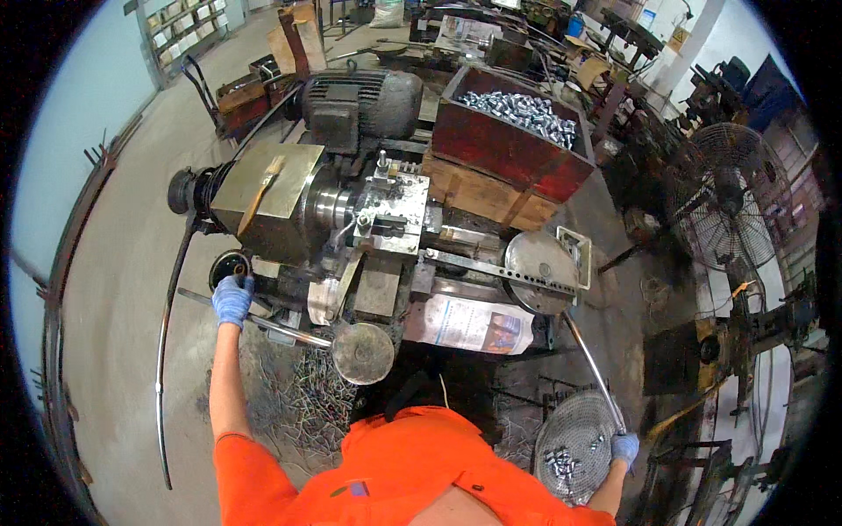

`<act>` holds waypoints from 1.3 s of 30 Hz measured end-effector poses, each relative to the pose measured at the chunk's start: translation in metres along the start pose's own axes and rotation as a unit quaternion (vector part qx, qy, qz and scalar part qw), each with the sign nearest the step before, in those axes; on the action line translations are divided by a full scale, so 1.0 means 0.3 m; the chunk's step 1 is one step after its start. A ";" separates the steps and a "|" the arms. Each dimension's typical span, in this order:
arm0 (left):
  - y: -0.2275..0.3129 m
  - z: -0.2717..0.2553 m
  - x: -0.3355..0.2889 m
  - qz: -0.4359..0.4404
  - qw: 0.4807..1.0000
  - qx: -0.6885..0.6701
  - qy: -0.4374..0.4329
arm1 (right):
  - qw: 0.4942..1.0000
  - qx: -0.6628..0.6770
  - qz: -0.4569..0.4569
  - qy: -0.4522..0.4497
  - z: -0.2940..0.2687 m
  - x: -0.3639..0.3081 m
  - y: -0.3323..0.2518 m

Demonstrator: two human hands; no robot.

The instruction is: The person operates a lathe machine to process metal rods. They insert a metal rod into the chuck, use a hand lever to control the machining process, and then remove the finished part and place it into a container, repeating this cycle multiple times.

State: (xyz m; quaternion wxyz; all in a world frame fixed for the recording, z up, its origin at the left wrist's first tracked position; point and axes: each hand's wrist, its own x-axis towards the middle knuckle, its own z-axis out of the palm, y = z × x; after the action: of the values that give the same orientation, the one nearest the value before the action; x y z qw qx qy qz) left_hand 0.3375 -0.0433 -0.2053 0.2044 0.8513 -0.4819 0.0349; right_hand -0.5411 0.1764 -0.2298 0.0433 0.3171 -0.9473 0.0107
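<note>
My left hand (232,300), in a blue-and-white glove, is at the rim of a round black dish-like part (230,266) on the left of a lathe-like machine (386,210). Its fingers are bent together there; what they pinch is too small to make out. Down at the right, my gloved right hand (624,448) is closed around the lower end of a long metal lever (589,358), which slopes up toward the machine. Beside that hand is a round mesh basket (574,421) with small shiny metal pieces (561,465) in it.
A red bin (517,145) full of small metal parts stands behind the machine, beside a motor (360,101). A brush (260,195) lies on the machine's cover. Metal shavings (303,399) litter the floor. A large fan (728,193) stands at the right.
</note>
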 end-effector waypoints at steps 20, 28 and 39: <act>-0.050 0.023 0.004 -0.061 0.997 0.036 -0.006 | 0.999 0.002 0.036 -0.014 0.013 -0.022 0.003; -0.069 0.043 0.031 -0.100 0.993 0.005 -0.059 | 0.998 -0.004 0.057 -0.041 -0.014 -0.041 -0.018; -0.037 0.017 0.005 -0.057 0.998 -0.020 0.012 | 0.998 -0.016 0.048 -0.045 0.001 -0.049 -0.003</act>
State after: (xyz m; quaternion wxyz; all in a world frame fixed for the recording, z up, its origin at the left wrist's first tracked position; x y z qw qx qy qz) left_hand 0.3470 -0.0413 -0.2130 0.2281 0.8726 -0.4312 0.0237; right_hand -0.5289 0.1843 -0.2315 0.0053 0.2706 -0.9625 -0.0169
